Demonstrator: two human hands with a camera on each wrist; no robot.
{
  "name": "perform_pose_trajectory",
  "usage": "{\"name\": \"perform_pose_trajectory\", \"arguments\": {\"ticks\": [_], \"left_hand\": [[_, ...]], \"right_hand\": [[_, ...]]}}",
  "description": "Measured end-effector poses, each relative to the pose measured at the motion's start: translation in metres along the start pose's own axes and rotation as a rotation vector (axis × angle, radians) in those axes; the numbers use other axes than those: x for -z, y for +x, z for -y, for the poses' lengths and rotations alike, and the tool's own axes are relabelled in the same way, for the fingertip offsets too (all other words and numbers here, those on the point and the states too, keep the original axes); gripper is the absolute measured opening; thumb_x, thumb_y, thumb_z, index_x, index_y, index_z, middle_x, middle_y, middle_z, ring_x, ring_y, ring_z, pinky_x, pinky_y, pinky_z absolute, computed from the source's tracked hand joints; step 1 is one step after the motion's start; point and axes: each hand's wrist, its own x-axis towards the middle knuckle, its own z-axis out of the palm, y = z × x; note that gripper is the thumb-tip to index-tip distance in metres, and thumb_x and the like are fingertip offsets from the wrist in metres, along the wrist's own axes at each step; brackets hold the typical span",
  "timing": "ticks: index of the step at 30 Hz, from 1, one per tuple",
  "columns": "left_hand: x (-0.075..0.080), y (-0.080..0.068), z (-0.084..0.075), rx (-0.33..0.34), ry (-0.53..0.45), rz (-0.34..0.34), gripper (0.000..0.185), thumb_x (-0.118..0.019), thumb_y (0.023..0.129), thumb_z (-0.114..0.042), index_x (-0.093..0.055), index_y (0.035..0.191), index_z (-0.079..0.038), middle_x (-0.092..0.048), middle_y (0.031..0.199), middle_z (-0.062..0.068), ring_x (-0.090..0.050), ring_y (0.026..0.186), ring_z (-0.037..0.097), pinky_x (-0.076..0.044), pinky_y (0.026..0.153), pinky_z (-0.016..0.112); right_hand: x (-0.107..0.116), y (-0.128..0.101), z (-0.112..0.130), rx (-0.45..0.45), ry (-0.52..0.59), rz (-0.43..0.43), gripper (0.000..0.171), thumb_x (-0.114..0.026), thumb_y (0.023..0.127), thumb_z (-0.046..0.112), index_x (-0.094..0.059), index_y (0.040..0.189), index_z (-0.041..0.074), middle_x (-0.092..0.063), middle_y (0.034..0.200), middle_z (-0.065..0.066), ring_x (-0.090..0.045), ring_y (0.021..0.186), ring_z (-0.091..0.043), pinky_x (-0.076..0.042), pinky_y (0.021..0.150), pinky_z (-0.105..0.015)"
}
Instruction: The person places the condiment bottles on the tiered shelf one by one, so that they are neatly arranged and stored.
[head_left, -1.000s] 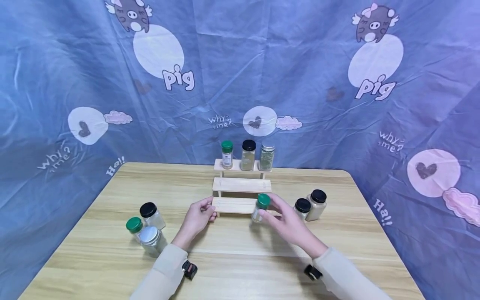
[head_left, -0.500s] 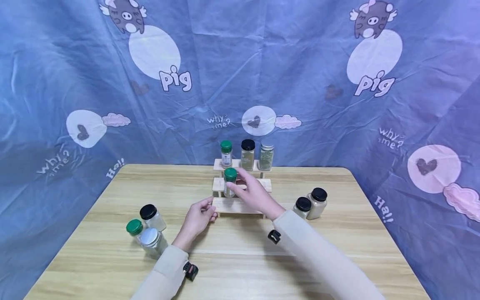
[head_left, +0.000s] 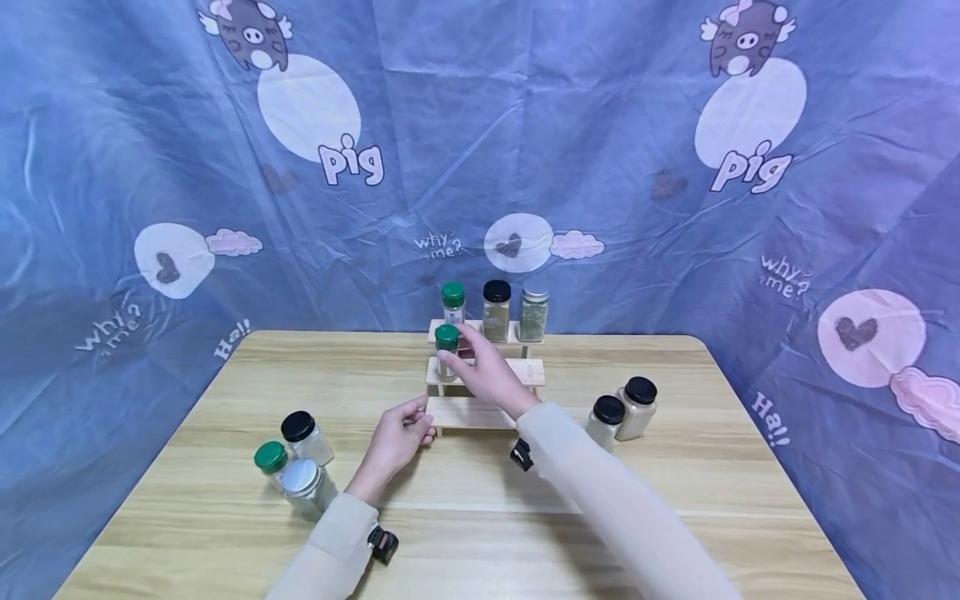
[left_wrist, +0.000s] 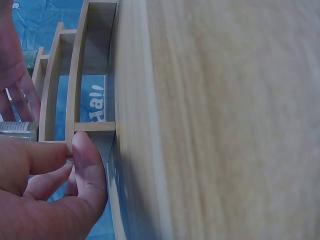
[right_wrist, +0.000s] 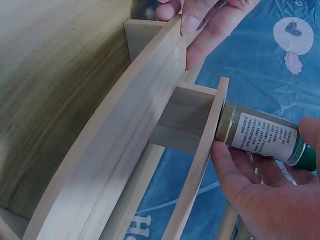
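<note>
A three-step wooden rack stands at the middle of the table. My left hand pinches the left end of its lowest step between thumb and fingers, as the left wrist view shows up close. With my right hand I hold a green-capped spice jar upright at the left end of the middle step. Its base is right at the board in the right wrist view, and a white printed label faces that camera. On the top step are a green-capped jar, a black-capped jar and a silver-capped jar.
To the left on the table stand a black-capped jar, a green-capped jar and a silver-capped jar. Two black-capped jars, one nearer and one farther, stand at right. A blue printed cloth hangs behind.
My right hand has carried the green-capped jar from in front of the lowest step's right end, up and left to the middle step's left end. My left hand has stayed on the rack.
</note>
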Motion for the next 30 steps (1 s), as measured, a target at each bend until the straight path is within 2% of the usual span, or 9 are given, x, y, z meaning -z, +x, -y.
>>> {"name": "perform_pose_trajectory", "arguments": {"ticks": [8, 15, 23, 30], "left_hand": [[-0.002, 0.001, 0.001, 0.002, 0.0, -0.004, 0.047, -0.062, 0.101, 0.002, -0.054, 0.148, 0.005, -0.067, 0.108, 0.019, -0.071, 0.082, 0.015, -0.07, 0.075, 0.025], [-0.001, -0.001, 0.001, 0.01, 0.002, -0.004, 0.047, -0.062, 0.102, 0.002, -0.054, 0.148, 0.004, -0.066, 0.11, 0.018, -0.071, 0.084, 0.016, -0.069, 0.075, 0.024], [-0.002, 0.0, 0.002, 0.011, 0.003, -0.002, 0.047, -0.062, 0.101, 0.003, -0.054, 0.148, 0.004, -0.067, 0.108, 0.019, -0.071, 0.083, 0.015, -0.069, 0.074, 0.022], [-0.002, 0.001, 0.002, 0.021, -0.009, -0.007, 0.048, -0.062, 0.101, 0.003, -0.054, 0.148, 0.005, -0.065, 0.108, 0.019, -0.071, 0.083, 0.014, -0.069, 0.075, 0.022]], "right_hand": [[0.001, 0.002, 0.0, 0.006, 0.005, 0.0, 0.046, -0.065, 0.105, 0.017, -0.052, 0.148, 0.008, -0.068, 0.132, -0.018, -0.067, 0.124, -0.035, -0.057, 0.115, -0.047], [0.006, -0.007, -0.001, -0.045, -0.002, 0.013, 0.056, -0.068, 0.104, 0.026, -0.046, 0.154, 0.011, -0.063, 0.142, -0.016, -0.066, 0.128, -0.034, -0.057, 0.116, -0.046], [0.022, -0.035, -0.009, -0.028, 0.058, 0.004, 0.06, -0.071, 0.102, 0.022, -0.046, 0.154, 0.008, -0.065, 0.14, -0.019, -0.065, 0.13, -0.036, -0.06, 0.113, -0.044], [0.042, -0.072, -0.012, -0.032, 0.093, 0.021, 0.061, -0.073, 0.1, 0.022, -0.047, 0.154, 0.01, -0.064, 0.14, -0.018, -0.064, 0.132, -0.037, -0.059, 0.114, -0.044]]}}
